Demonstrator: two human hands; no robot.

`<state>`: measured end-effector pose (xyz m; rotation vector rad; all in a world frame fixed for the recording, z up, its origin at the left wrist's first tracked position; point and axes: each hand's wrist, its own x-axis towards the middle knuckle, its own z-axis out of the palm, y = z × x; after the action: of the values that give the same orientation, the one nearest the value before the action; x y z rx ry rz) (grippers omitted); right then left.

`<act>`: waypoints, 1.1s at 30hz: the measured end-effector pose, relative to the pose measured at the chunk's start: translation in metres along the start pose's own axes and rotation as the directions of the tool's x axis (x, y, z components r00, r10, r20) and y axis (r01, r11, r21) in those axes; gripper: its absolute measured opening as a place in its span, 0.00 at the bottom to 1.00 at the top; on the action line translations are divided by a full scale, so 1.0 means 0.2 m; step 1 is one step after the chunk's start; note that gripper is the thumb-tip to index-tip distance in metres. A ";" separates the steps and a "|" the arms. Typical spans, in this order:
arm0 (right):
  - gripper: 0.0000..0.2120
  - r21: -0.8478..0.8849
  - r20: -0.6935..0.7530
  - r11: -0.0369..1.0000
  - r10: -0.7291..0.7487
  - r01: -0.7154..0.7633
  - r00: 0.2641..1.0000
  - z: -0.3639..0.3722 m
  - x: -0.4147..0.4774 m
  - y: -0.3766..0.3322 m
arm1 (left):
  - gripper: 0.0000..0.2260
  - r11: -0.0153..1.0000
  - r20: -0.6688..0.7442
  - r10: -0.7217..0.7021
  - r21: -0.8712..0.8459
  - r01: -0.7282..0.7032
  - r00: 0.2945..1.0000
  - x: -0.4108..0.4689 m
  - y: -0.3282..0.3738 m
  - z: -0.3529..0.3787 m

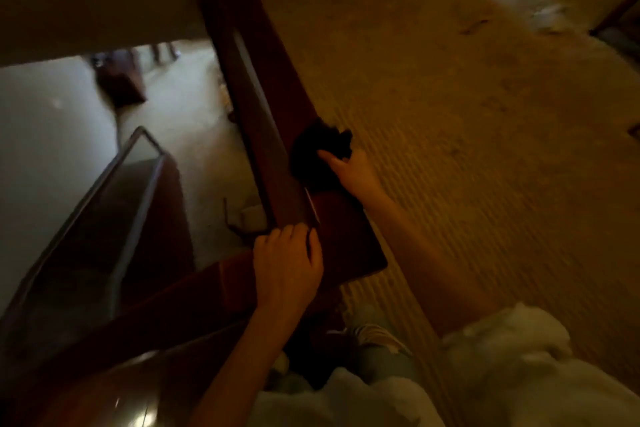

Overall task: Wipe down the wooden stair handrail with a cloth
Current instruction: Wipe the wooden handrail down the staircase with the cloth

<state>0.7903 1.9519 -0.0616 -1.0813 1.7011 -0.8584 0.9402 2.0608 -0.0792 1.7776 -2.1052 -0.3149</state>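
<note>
Your right hand [353,172] grips the dark cloth [317,158] against the wooden handrail [273,135]; your left hand [285,263] lies spread open, empty, on the rail's corner.

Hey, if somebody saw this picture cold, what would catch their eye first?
Probably the dark cloth bunched under the right hand on top of the wide wooden handrail running up the middle. Next, the left hand resting on the rail's near corner. To the left, the stairwell drops to a brighter floor below.
</note>
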 end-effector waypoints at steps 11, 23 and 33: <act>0.31 -0.039 0.037 0.999 0.014 -0.013 0.999 -0.04 -0.45 0.39 | 0.15 0.891 -0.146 -0.436 -0.211 0.403 0.888 0.02 0.11 -0.03; 0.31 -0.420 0.507 0.598 -0.469 0.683 0.723 0.04 0.28 -0.16 | 0.21 0.840 -0.159 -0.543 -0.131 0.527 0.825 0.00 0.09 -0.05; 0.24 0.047 0.881 0.068 -0.474 0.997 -0.009 -0.03 0.06 -0.08 | 0.27 0.842 -0.182 -0.539 -0.122 0.525 0.822 0.00 0.09 -0.06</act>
<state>0.7872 1.9349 -0.0504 -2.7183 0.2946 -0.2369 0.9285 2.0645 -0.0601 2.2264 -1.4025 -0.3177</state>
